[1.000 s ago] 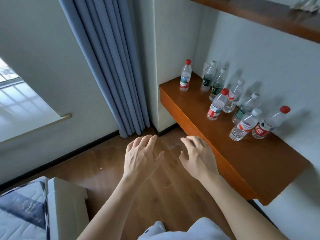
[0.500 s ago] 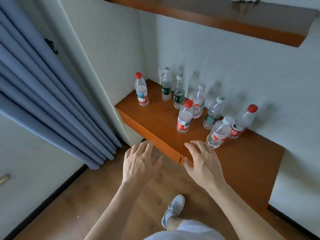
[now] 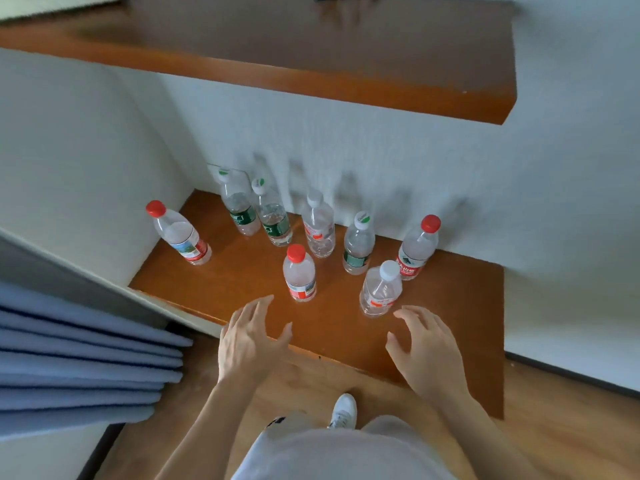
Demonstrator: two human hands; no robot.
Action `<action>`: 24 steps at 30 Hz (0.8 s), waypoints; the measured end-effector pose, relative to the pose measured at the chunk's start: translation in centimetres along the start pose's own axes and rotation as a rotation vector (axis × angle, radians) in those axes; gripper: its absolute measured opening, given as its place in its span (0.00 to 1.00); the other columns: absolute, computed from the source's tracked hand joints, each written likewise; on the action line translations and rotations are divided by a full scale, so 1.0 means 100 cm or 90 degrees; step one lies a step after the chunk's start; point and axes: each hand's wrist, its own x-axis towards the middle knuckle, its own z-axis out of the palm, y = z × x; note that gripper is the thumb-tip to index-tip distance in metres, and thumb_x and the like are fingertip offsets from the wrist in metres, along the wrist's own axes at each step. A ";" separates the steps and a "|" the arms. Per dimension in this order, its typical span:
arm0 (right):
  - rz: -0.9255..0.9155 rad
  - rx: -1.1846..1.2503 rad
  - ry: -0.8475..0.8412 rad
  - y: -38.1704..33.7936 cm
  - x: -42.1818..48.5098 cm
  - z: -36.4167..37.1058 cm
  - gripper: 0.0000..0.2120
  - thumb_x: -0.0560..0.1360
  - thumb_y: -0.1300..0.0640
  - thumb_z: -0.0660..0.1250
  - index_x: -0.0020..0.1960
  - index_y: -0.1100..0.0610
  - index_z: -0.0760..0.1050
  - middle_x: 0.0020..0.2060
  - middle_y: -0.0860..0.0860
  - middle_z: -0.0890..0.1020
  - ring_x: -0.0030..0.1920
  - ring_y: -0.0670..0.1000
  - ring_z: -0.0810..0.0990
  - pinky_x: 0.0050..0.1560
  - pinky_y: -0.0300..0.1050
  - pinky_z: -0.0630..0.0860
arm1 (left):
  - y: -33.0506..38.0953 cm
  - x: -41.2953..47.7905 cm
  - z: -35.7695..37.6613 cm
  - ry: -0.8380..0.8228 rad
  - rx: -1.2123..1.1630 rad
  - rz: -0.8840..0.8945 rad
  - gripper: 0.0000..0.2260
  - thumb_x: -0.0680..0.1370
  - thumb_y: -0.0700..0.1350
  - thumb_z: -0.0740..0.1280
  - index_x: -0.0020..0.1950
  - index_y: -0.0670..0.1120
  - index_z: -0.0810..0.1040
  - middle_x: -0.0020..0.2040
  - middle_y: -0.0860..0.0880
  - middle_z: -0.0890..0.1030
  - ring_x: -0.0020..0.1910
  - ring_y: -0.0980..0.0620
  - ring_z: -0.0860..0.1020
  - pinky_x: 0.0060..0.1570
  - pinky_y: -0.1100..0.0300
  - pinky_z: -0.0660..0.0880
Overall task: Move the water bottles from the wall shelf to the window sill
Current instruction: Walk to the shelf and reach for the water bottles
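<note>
Wood shelf (image 3: 242, 282) carried all eight bottles (image 3: 318, 226), upright, bunched toward the wall; sill not in view. Front red-cap bottle (image 3: 299, 275) and front white-cap bottle (image 3: 381, 289) stood nearest the edge. Risk, as judged: the bottles stood close, so a wide reach could tip a neighbour and send it rolling off. Left hand (image 3: 247, 341) hovered over the edge, short of the red-cap bottle, fingers spread, empty. Right hand (image 3: 426, 348) sat just beside the white-cap bottle, fingers loosely curved, holding nothing

Bottle labels (image 3: 408, 268) are unreadably blurred — the upper shelf (image 3: 311, 64) runs off the top.
</note>
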 end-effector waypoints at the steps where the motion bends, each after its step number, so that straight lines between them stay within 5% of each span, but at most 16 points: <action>1: 0.034 0.013 0.002 0.001 0.003 -0.001 0.19 0.72 0.45 0.74 0.60 0.51 0.80 0.59 0.49 0.83 0.57 0.50 0.81 0.58 0.46 0.77 | -0.001 0.007 0.001 0.001 -0.019 0.003 0.29 0.74 0.65 0.66 0.72 0.56 0.67 0.70 0.51 0.74 0.69 0.47 0.72 0.62 0.43 0.75; 4: 0.129 0.066 -0.006 0.003 0.014 -0.001 0.23 0.70 0.40 0.74 0.60 0.49 0.77 0.59 0.48 0.81 0.53 0.46 0.77 0.54 0.41 0.75 | -0.007 0.029 0.004 0.000 -0.086 0.007 0.32 0.72 0.64 0.69 0.72 0.52 0.68 0.70 0.48 0.74 0.67 0.45 0.73 0.59 0.44 0.77; 9: 0.216 0.201 -0.089 0.002 0.041 0.012 0.41 0.66 0.35 0.76 0.73 0.44 0.63 0.70 0.44 0.72 0.68 0.47 0.72 0.68 0.50 0.73 | -0.011 0.067 0.015 -0.037 -0.181 0.043 0.42 0.65 0.69 0.68 0.74 0.52 0.64 0.71 0.48 0.73 0.67 0.46 0.73 0.59 0.44 0.77; 17: 0.276 0.368 -0.042 -0.018 0.069 0.054 0.42 0.62 0.46 0.83 0.69 0.43 0.63 0.58 0.34 0.73 0.59 0.41 0.75 0.60 0.29 0.71 | 0.005 0.106 0.033 -0.134 -0.285 0.127 0.45 0.63 0.67 0.74 0.74 0.54 0.61 0.71 0.51 0.71 0.69 0.50 0.71 0.64 0.47 0.74; 21: 0.356 0.412 0.036 -0.025 0.076 0.074 0.43 0.59 0.34 0.78 0.66 0.50 0.68 0.55 0.44 0.79 0.56 0.49 0.79 0.62 0.47 0.79 | 0.014 0.116 0.042 -0.137 -0.351 0.131 0.41 0.63 0.60 0.79 0.71 0.57 0.63 0.66 0.53 0.74 0.63 0.51 0.74 0.59 0.54 0.77; 24: 0.381 0.392 0.057 -0.032 0.082 0.076 0.36 0.63 0.45 0.81 0.65 0.53 0.70 0.53 0.48 0.80 0.54 0.51 0.80 0.60 0.54 0.80 | 0.021 0.119 0.044 -0.114 -0.358 0.132 0.38 0.63 0.59 0.80 0.68 0.59 0.66 0.61 0.55 0.76 0.57 0.54 0.76 0.55 0.58 0.78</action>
